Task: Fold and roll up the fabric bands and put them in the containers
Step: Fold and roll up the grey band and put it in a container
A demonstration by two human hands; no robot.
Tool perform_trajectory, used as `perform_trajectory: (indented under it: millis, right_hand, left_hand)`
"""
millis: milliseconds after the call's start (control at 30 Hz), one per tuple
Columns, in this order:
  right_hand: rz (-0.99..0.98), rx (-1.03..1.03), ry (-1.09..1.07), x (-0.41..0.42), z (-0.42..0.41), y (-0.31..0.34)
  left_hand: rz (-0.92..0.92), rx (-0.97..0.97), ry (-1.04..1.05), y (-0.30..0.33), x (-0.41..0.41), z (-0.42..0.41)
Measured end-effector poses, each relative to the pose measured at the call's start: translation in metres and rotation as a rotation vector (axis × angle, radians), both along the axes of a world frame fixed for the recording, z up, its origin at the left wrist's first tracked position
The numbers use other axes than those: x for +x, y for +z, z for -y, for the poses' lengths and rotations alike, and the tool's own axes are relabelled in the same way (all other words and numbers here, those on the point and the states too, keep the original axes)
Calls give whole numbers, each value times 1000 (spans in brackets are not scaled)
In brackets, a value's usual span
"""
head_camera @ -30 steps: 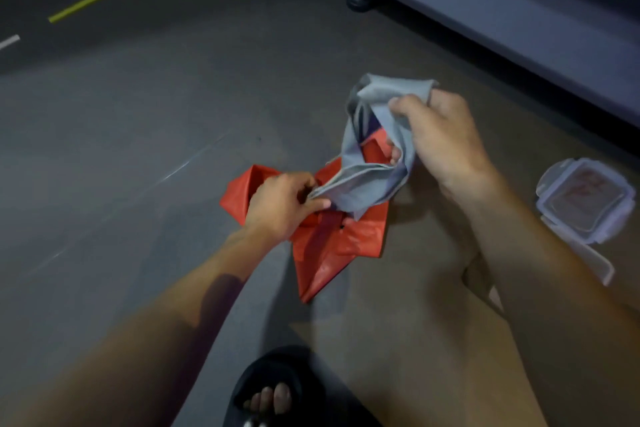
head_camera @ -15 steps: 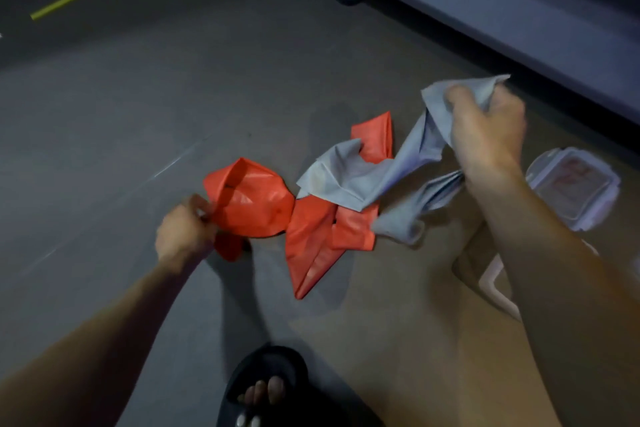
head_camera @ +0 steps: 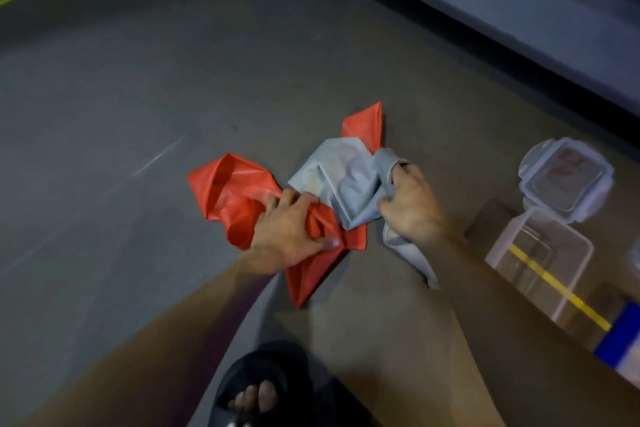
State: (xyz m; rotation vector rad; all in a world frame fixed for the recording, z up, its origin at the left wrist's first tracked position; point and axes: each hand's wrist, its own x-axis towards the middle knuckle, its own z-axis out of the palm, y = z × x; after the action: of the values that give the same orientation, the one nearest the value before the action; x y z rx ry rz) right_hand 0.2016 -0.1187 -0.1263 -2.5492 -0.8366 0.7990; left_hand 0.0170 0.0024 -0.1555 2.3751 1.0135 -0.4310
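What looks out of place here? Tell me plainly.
The red band and grey band lie crumpled and overlapping on the floor, neither folded nor rolled. The clear container sits open, its lid off beside it.

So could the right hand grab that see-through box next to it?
Probably yes. The clear box sits open on the floor just right of the right hand with nothing between them, but that hand is gripping the grey band and would have to let go first.
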Motion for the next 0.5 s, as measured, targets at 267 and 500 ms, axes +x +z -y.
perform_trajectory:
  millis: [267,500]
  right_hand:
    - [107,-100,119,-19,11,-40]
    - [-38,265,-381,13,7,-27]
  left_hand:
    - [156,24,-206,-3,-12,21]
    - [152,247,56,15,-56,-43]
